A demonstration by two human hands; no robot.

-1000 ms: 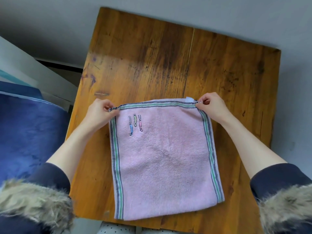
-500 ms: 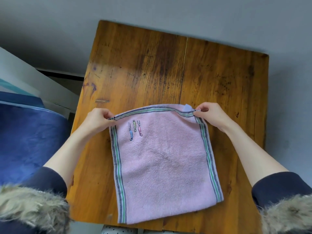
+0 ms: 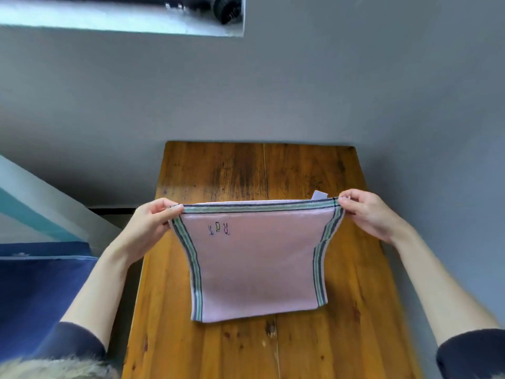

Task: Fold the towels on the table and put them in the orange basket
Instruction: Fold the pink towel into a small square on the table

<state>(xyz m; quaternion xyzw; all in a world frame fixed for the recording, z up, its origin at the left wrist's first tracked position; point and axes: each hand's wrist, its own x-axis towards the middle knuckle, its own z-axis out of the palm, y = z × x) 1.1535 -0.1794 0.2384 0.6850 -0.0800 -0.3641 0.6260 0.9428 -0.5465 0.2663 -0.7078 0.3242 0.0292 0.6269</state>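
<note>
Blue fabric [image 3: 41, 291] left of the wooden table [image 3: 341, 337] (grey wall [image 3: 273, 91] behind)

Both forearms extend forward, bare from dark navy sleeves pushed up near the elbows. Left hand [image 3: 149, 227] is raised with fingers curled and the thumb on top, pinching one upper corner of the pink terry towel with green and dark striped borders [image 3: 257, 266]. Right hand [image 3: 367, 213] mirrors it at the opposite upper corner, fingertips curled and pinching. The hands are level and well apart.
</note>
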